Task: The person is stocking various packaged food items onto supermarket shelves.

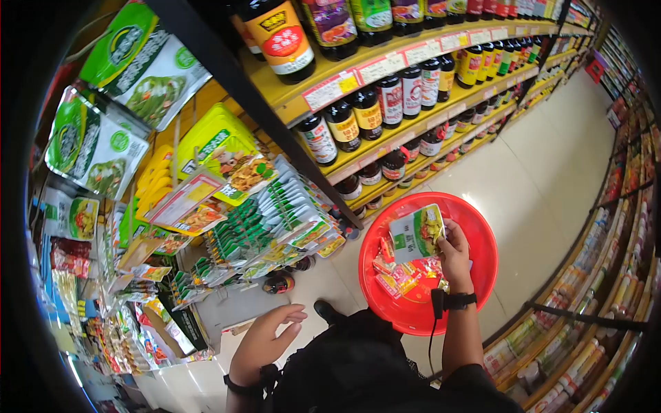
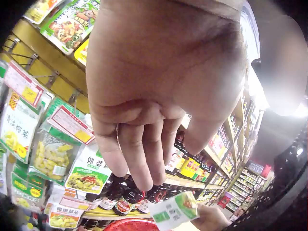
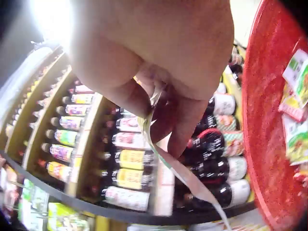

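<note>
The right hand pinches the edge of a green and white packet above a red basin. In the right wrist view, thumb and fingers grip the packet, seen nearly edge-on, beside the basin's wall. Several small packets lie inside the basin. The left hand holds nothing, its fingers loosely bent, below the hanging packets. The left wrist view shows that empty hand palm-on, with hanging packets beside it.
Shelves of dark sauce bottles run along the back. Bagged goods hang on hooks at the left. More stocked shelves curve along the right. A bottle lies low beside the hanging packets, and tiled floor stretches between the shelves.
</note>
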Demonstrator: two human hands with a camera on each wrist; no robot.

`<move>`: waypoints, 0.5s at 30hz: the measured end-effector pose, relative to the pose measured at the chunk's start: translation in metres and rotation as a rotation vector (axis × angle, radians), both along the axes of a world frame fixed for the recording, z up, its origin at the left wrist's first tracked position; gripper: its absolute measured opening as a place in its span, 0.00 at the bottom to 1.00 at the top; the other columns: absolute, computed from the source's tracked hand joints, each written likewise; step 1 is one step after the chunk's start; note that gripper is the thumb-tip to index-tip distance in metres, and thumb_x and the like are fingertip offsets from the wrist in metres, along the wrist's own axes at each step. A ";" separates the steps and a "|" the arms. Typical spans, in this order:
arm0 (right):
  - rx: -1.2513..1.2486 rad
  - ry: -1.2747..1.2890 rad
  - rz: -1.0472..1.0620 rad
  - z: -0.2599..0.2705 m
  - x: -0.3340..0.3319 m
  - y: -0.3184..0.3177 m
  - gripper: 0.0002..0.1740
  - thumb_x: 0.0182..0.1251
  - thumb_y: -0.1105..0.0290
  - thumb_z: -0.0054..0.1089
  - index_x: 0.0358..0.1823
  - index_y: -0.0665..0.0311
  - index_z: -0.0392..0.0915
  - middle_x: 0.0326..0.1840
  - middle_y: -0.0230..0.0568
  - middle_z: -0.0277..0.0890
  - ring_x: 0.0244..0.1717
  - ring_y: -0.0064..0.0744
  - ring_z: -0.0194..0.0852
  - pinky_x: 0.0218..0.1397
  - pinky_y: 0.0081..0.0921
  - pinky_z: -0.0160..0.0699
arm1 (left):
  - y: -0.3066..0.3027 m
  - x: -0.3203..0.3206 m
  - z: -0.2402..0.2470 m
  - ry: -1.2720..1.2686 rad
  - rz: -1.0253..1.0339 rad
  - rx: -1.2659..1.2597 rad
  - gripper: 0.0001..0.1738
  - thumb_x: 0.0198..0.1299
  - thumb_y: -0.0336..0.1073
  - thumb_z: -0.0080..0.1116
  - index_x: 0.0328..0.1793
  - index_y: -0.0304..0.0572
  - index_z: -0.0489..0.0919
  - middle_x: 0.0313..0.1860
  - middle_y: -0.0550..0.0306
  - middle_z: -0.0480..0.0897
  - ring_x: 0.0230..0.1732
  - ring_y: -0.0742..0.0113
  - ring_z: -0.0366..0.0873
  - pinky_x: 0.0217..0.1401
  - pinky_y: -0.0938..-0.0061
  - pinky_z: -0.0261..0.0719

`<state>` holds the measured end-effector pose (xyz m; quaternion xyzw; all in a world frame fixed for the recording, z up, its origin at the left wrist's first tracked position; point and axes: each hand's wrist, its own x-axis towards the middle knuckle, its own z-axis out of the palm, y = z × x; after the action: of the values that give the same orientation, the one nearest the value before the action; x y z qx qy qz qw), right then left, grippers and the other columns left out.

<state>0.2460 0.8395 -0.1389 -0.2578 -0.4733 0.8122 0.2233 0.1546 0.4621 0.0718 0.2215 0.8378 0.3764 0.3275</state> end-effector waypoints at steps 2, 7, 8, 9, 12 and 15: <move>-0.112 0.216 0.097 0.037 -0.017 -0.013 0.26 0.68 0.85 0.45 0.68 0.70 0.64 0.62 0.43 0.74 0.62 0.32 0.75 0.67 0.31 0.74 | 0.006 -0.005 -0.008 -0.072 -0.014 0.066 0.20 0.69 0.28 0.57 0.65 0.31 0.74 0.53 0.48 0.85 0.55 0.62 0.84 0.61 0.68 0.79; -0.292 0.537 0.143 0.128 -0.052 -0.080 0.28 0.70 0.79 0.51 0.71 0.69 0.60 0.65 0.45 0.72 0.66 0.33 0.73 0.72 0.35 0.71 | 0.021 -0.012 -0.021 -0.134 -0.047 0.192 0.21 0.70 0.27 0.56 0.68 0.34 0.73 0.55 0.48 0.84 0.56 0.63 0.82 0.60 0.70 0.78; -0.323 0.562 0.151 0.140 -0.057 -0.096 0.28 0.71 0.79 0.52 0.71 0.69 0.60 0.65 0.45 0.72 0.66 0.34 0.73 0.73 0.36 0.70 | 0.024 -0.010 -0.019 -0.123 -0.041 0.229 0.20 0.70 0.30 0.56 0.67 0.34 0.74 0.55 0.49 0.84 0.56 0.63 0.82 0.60 0.70 0.79; -0.353 0.587 0.157 0.147 -0.060 -0.109 0.27 0.71 0.78 0.53 0.71 0.69 0.60 0.65 0.45 0.72 0.67 0.34 0.72 0.73 0.37 0.70 | 0.027 -0.009 -0.017 -0.109 -0.039 0.267 0.19 0.71 0.32 0.57 0.66 0.34 0.75 0.54 0.49 0.84 0.55 0.63 0.82 0.59 0.70 0.79; -0.376 0.560 0.349 0.134 -0.065 -0.134 0.30 0.70 0.77 0.56 0.72 0.67 0.60 0.65 0.41 0.73 0.66 0.33 0.73 0.71 0.34 0.72 | 0.028 -0.011 -0.011 0.032 0.054 0.416 0.17 0.73 0.33 0.54 0.64 0.34 0.75 0.51 0.53 0.84 0.50 0.67 0.81 0.56 0.72 0.78; -0.346 0.502 0.541 0.113 -0.058 -0.144 0.29 0.68 0.77 0.60 0.70 0.67 0.63 0.63 0.39 0.75 0.65 0.31 0.74 0.69 0.33 0.73 | 0.020 -0.011 -0.005 0.095 0.263 0.475 0.14 0.76 0.34 0.49 0.59 0.33 0.78 0.45 0.58 0.84 0.45 0.73 0.79 0.51 0.74 0.78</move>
<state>0.1883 0.6955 -0.0260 0.0484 -0.3111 0.9470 0.0634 0.1431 0.4817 0.0672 0.1989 0.7621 0.5907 0.1752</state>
